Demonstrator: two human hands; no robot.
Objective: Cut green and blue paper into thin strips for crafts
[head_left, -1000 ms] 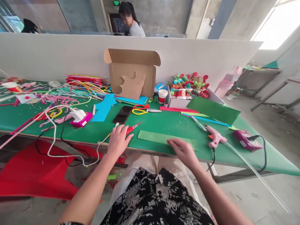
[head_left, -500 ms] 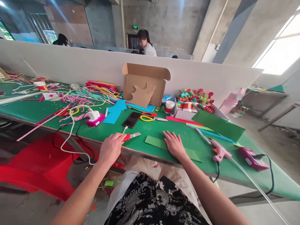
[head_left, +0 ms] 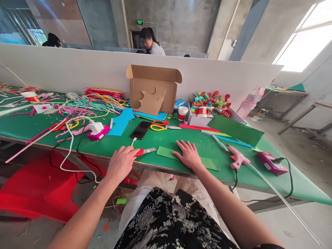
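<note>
My left hand point(head_left: 121, 162) is wrapped round the red handle of a utility knife point(head_left: 145, 151), near the table's front edge. Its blade points right, just short of the left end of a green paper strip point(head_left: 166, 153). Palm down with fingers spread, my right hand point(head_left: 188, 154) presses on the middle of that strip and covers part of it. Beyond the hands lie a dark phone point(head_left: 140, 130) with a white cable plugged in and yellow-and-red scissors point(head_left: 163, 126).
A pink glue gun point(head_left: 238, 157) and a purple power socket point(head_left: 272, 162) stand at the right. Behind are an open cardboard box point(head_left: 153, 86), a paper cup point(head_left: 182, 113), a box of colourful crafts point(head_left: 207, 109) and dark green paper point(head_left: 236, 130). Pipe cleaners point(head_left: 103, 100) crowd the left.
The view has swung slightly, shifting the table's things leftward. My right hand's thumb and fingers are spread wider on the strip, and the knife blade is closer to the strip's left end.
</note>
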